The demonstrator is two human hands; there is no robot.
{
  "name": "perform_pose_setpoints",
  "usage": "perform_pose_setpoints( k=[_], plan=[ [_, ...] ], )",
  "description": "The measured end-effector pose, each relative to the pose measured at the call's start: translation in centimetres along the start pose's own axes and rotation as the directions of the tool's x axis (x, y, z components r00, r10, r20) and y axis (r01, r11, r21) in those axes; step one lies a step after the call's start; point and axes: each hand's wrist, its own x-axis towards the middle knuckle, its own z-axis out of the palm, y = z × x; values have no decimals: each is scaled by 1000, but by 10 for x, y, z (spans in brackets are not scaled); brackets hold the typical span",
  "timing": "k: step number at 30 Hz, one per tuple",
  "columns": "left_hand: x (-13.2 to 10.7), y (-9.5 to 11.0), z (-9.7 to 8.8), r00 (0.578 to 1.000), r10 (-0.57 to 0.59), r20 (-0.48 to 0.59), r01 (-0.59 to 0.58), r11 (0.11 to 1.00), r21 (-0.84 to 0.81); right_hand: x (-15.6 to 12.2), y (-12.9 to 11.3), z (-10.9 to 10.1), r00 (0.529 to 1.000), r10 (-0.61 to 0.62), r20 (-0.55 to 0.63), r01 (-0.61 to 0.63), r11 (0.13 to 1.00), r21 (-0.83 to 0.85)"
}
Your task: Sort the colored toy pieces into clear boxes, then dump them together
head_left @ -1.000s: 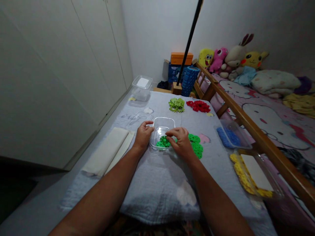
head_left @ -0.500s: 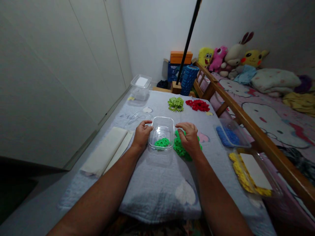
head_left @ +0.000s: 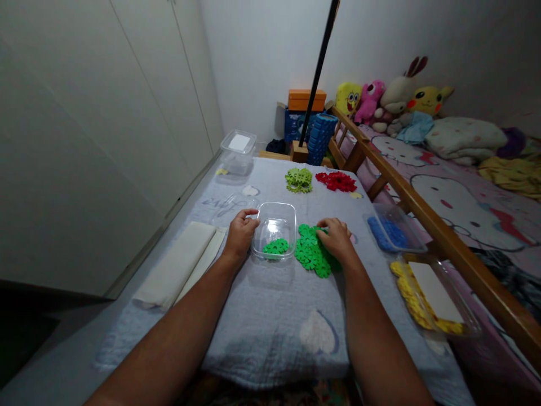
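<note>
A clear plastic container point(head_left: 276, 208) stands on the cloth-covered table with a few green snowflake discs point(head_left: 276, 246) inside. My left hand point(head_left: 242, 234) grips its left rim, thumb and fingers closed on the plastic. Just right of the container lies a loose pile of green snowflake discs point(head_left: 311, 254). My right hand point(head_left: 337, 239) is at the upper right of this pile, its fingers curled and pinching at the discs; the fingertips are partly hidden.
Lime-green discs point(head_left: 298, 180) and red discs point(head_left: 337, 181) lie at the back. On the right are containers of blue pieces point(head_left: 386, 233) and yellow pieces point(head_left: 412, 299). A lidded container point(head_left: 239, 152) stands back left, folded cloth point(head_left: 180, 265) nearer. A wooden bed rail point(head_left: 406, 189) borders the right.
My right hand has moved right, from beside the container's rim onto the green pile, and its fingers have curled in. My left hand stays on the container. The view has shifted slightly.
</note>
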Motion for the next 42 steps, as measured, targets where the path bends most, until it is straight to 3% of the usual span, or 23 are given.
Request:
perform_pose_setpoints(
  k=[6,12,16,19,27,31,37,39,42],
  plan=[
    [0,1,0,1000,5,4,-5,1000,1,6,4,-2,984,-23,-175,93,912,399],
    [0,1,0,1000,3,14,-2,1000,-14,-9,-30,-5,940,-78,-333,281,730,623],
    [0,-1,0,1000,-5,13,5,1000,-17,-27,-59,-5,904,-271,-330,416,735,536],
    [0,-1,0,1000,-17,17,17,999,-37,-35,-70,-4,890,-358,-282,452,769,452],
    [1,-2,0,1000,-15,19,16,1000,-21,-39,-78,2,891,-452,-36,437,833,340],
    [0,0,0,1000,-13,26,14,1000,-27,-40,-79,4,879,-476,21,447,839,311],
    [-2,4,2,1000,-2,7,2,1000,-3,-32,-63,0,908,-391,-151,419,859,295],
    [-3,5,2,1000,-9,7,9,1000,3,-25,-52,0,930,-314,-192,356,901,248],
    [-3,5,2,1000,-8,12,8,1000,1,-18,-38,6,967,-203,-152,222,967,124]
  ],
)
